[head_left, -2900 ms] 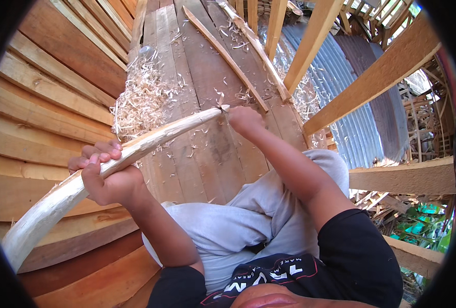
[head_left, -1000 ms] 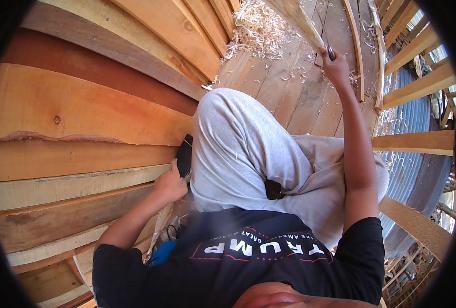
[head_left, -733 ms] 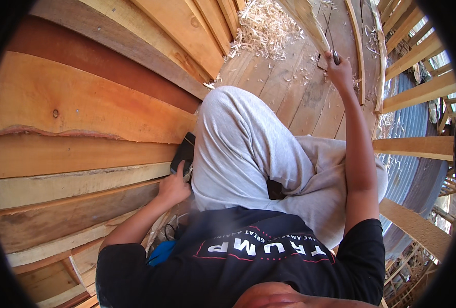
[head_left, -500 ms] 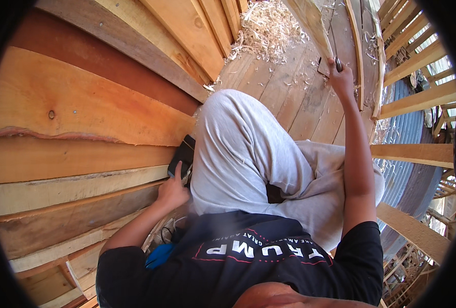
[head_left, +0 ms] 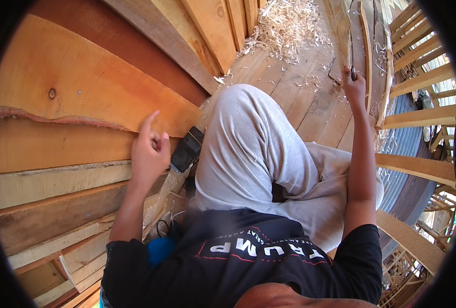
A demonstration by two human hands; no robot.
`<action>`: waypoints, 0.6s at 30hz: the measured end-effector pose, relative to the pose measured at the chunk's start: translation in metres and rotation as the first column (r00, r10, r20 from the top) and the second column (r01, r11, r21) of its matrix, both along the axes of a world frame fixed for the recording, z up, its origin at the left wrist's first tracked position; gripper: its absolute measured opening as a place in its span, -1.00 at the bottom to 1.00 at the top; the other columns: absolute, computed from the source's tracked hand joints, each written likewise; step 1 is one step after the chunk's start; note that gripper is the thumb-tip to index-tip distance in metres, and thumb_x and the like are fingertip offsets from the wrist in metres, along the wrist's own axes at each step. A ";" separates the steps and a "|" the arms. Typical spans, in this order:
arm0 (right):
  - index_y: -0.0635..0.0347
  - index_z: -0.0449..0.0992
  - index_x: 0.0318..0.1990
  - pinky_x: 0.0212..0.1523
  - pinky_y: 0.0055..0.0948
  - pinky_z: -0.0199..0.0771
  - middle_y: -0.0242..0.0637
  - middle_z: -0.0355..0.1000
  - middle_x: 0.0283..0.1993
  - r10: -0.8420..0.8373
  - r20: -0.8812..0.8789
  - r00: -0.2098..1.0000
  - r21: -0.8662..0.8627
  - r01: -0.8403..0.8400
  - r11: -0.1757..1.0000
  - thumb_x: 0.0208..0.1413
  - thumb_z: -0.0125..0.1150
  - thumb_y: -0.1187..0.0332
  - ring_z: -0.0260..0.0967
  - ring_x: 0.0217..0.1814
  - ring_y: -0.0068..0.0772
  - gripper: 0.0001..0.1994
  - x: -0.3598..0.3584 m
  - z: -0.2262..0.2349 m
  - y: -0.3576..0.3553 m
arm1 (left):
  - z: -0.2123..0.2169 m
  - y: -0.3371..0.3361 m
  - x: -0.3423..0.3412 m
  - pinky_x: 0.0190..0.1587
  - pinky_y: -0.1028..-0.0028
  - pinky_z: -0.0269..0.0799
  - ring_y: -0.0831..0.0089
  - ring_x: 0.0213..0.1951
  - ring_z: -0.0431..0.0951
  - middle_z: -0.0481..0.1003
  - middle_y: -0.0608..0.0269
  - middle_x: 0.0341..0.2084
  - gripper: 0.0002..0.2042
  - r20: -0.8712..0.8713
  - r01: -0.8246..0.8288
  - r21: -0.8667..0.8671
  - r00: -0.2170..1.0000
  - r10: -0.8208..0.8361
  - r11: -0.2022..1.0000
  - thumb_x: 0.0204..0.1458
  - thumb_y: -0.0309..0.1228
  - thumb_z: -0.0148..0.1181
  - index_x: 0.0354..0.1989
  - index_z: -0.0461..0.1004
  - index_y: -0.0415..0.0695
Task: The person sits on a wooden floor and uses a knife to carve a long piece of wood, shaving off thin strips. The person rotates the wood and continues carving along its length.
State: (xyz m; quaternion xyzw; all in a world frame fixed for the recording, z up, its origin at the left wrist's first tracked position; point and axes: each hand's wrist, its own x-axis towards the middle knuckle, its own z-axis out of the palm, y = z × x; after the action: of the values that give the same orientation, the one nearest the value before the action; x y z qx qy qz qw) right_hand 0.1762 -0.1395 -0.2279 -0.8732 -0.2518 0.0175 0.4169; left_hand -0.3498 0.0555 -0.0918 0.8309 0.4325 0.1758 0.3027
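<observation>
My left hand [head_left: 150,154] is raised in front of the plank wall, index finger stretched out and the other fingers curled, with nothing in it. Just to its right, a black phone-like device [head_left: 188,149] leans between the planks and my raised knee. Far forward on the right, my right hand [head_left: 354,91] is closed around the narrow end of a pale, tapered wooden piece [head_left: 340,25]. A short dark object [head_left: 353,73] shows at the same fingers; its kind is unclear. The far end of the wooden piece runs out of view.
Stacked wooden planks [head_left: 58,97] form a wall on the left. Curled wood shavings [head_left: 289,31] lie heaped on the board floor [head_left: 310,102] ahead. To the right stand wooden slats [head_left: 423,117] with corrugated metal sheet [head_left: 397,138] beyond. A blue item [head_left: 160,250] and cables sit by my left side.
My left hand has lifted off the black device and moved left and forward, uncovering the device. My right hand still grips the wooden piece; the whole view has shifted slightly.
</observation>
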 end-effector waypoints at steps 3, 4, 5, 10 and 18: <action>0.33 0.43 -0.50 -0.54 -0.35 0.18 -0.40 0.19 -0.71 -0.011 0.031 0.999 -0.019 0.011 1.000 0.18 0.11 -0.06 0.13 -0.60 -0.57 -0.48 -0.005 0.003 -0.003 | 0.060 -0.001 0.008 -0.49 0.64 0.20 0.63 -0.58 0.27 0.31 0.42 -0.63 -0.54 0.219 0.029 0.135 0.974 -0.058 0.990 0.11 -0.42 0.09 0.21 0.24 -0.24; 0.33 0.43 -0.50 -0.53 -0.34 0.18 -0.40 0.18 -0.70 -0.013 0.058 0.998 -0.020 0.014 1.000 0.18 0.11 -0.06 0.13 -0.59 -0.57 -0.48 -0.001 -0.001 -0.007 | 0.070 0.001 0.005 -0.49 0.65 0.19 0.63 -0.56 0.29 0.32 0.41 -0.61 -0.54 0.317 0.052 0.232 0.940 -0.126 0.971 0.14 -0.36 0.09 0.20 0.25 -0.25; 0.33 0.43 -0.50 -0.52 -0.34 0.19 -0.40 0.18 -0.70 -0.008 0.081 0.997 -0.018 0.009 1.000 0.18 0.10 -0.06 0.13 -0.59 -0.57 -0.48 0.004 -0.004 -0.009 | 0.083 -0.003 0.007 -0.50 0.65 0.18 0.60 -0.54 0.30 0.33 0.35 -0.55 -0.54 0.417 0.073 0.325 0.884 -0.212 0.943 0.18 -0.30 0.04 0.21 0.23 -0.27; 0.35 0.41 -0.52 -0.50 -0.32 0.19 -0.35 0.20 -0.70 0.025 0.019 1.000 0.002 -0.025 1.000 0.18 0.10 -0.06 0.13 -0.59 -0.52 -0.46 0.011 -0.013 0.001 | 0.136 -0.004 0.008 -0.36 0.38 0.38 0.23 -0.14 0.40 0.34 -0.04 -0.04 -0.46 0.657 0.033 0.654 0.472 -0.588 0.756 0.20 -0.15 -0.03 0.24 0.11 -0.25; 0.35 0.44 -0.52 -0.48 -0.34 0.24 -0.34 0.27 -0.68 0.027 0.033 0.999 -0.015 -0.026 1.000 0.18 0.11 -0.03 0.20 -0.57 -0.52 -0.48 0.003 0.000 -0.005 | 0.180 0.012 0.024 -0.16 0.06 0.33 0.08 0.13 0.26 0.17 -0.05 0.24 -0.51 0.607 0.250 0.727 0.201 -0.769 0.639 0.24 -0.02 -0.20 0.27 0.13 0.03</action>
State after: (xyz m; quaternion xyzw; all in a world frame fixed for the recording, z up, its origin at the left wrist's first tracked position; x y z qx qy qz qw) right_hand 0.1793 -0.1441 -0.2282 -0.8730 -0.2701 0.0102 0.4060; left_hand -0.3256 0.0671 0.0878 0.7420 -0.1733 0.5698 0.3080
